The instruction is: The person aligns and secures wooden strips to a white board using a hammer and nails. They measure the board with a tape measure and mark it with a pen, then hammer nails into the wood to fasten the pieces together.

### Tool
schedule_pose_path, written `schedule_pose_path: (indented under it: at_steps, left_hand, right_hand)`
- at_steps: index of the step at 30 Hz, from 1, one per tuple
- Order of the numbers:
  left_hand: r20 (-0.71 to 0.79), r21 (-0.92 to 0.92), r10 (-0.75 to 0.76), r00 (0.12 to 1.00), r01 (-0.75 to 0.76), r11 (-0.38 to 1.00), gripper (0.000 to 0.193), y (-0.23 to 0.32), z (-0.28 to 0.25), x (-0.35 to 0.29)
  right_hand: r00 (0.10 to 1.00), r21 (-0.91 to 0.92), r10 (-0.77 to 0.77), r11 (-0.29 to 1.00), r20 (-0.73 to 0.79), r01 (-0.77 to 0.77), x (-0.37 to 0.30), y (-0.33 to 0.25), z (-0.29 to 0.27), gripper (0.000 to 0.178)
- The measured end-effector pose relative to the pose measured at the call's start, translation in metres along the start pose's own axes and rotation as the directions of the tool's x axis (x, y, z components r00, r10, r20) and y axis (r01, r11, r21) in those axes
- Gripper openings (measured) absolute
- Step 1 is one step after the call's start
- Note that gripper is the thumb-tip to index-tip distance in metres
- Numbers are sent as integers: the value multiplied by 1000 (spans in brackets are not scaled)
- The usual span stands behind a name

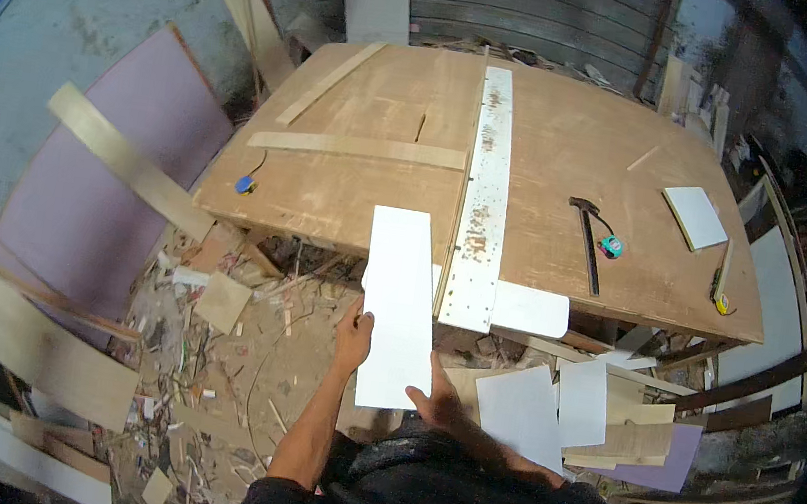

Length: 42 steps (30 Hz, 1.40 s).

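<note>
A long white board (pixel 399 302) is held out in front of me, its far end over the near edge of the wooden table (pixel 349 205). My left hand (pixel 354 337) grips its left edge, thumb on top and fingers hidden beneath. At the near right corner, my right hand (pixel 436 397) holds it the same way. Just right of the board, a long white strip (pixel 489 182) with rusty stains and small holes lies across the table and juts past its near edge. Beside that strip, a white panel with rounded corners (pixel 532 311) sticks out below the tabletop.
On the table lie a hammer (pixel 588 244), a teal tape measure (pixel 611 246), a yellow one (pixel 722 304), a blue one (pixel 246 184), a white block (pixel 696 218) and wood strips (pixel 361 149). Scraps litter the floor (pixel 247 374). A purple panel (pixel 117 166) leans at left; white sheets (pixel 520 412) lie at right.
</note>
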State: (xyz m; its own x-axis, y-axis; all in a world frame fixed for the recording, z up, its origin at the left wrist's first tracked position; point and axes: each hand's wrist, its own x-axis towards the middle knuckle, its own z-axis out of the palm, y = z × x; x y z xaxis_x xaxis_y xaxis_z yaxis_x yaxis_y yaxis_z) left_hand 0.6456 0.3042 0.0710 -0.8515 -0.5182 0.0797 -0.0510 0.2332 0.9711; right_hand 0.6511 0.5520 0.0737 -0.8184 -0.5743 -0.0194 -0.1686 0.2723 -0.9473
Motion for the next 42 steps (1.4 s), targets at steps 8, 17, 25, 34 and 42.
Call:
schedule_pose_path:
  at_steps: [8,17,25,34,42]
  left_hand:
    - [170,50,-28,985,20,999,49,-40,22,134]
    - [545,89,137,827,-219,972,49,-90,32,224]
    - [827,270,283,485,-785,558,24,-61,17,317]
    - [715,604,44,698,-649,463,57,-29,90,423]
    - [733,562,142,665,-710,424,79,-35,169,510]
  right_hand:
    - [978,-440,-107,898,-177,19,56,-15,28,85]
    - [952,-453,143,854,-270,-257,193,-19,102,77]
    - [913,-715,299,571,-278,-405,286,-22,86,87]
    - [963,-814,127,514,-238,-270,351,13,65,82]
    - [958,-737,175,612,-228,-287,357,10,57,81]
